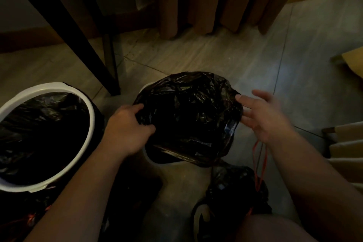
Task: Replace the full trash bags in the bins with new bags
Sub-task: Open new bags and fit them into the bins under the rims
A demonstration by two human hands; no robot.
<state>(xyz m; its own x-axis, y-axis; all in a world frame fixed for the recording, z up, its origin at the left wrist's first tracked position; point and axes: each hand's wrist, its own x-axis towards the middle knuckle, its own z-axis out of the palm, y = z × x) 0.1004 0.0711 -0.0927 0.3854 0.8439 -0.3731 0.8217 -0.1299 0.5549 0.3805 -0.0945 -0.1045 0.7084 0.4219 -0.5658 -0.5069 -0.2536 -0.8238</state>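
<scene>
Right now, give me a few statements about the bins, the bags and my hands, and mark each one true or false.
1. The left hand grips the edge of the black bag over the middle bin. True.
2. The right hand is clenched in a fist. False: its fingers are straight beside the bag.
3. The left bin has a white rim and a black liner. True.
4. The bag on the floor has a blue drawstring. False: the drawstring is red.
</scene>
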